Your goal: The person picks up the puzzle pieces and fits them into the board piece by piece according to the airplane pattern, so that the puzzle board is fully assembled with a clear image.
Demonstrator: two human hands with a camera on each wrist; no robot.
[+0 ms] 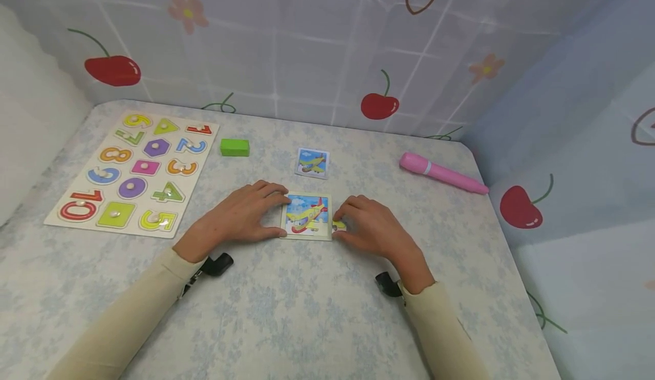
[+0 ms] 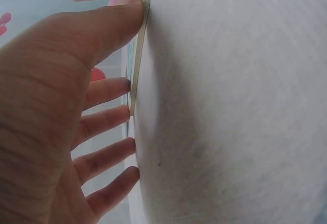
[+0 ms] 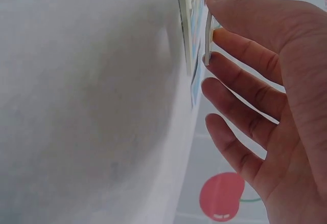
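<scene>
A small framed picture puzzle [image 1: 329, 215] with a yellow airplane on blue lies flat on the table. My left hand [image 1: 248, 212] rests at its left side, thumb at the near corner and index finger at the far corner, the fingers fairly straight. Just off the puzzle's right edge, my right hand [image 1: 370, 226] pinches a flat puzzle piece [image 1: 339, 226], partly yellow, between thumb and fingers. In the right wrist view the puzzle piece [image 3: 208, 40] stands edge-on, apart from the puzzle frame [image 3: 185, 29]. A matching airplane picture card [image 1: 313, 163] lies beyond the puzzle.
A knobbed number-and-shape board [image 1: 191, 166] lies at the left. Near it sits a green block [image 1: 235, 148]. A pink, pen-shaped stick [image 1: 445, 174] lies at the far right. Patterned curtains [image 1: 307, 56] hang behind the table.
</scene>
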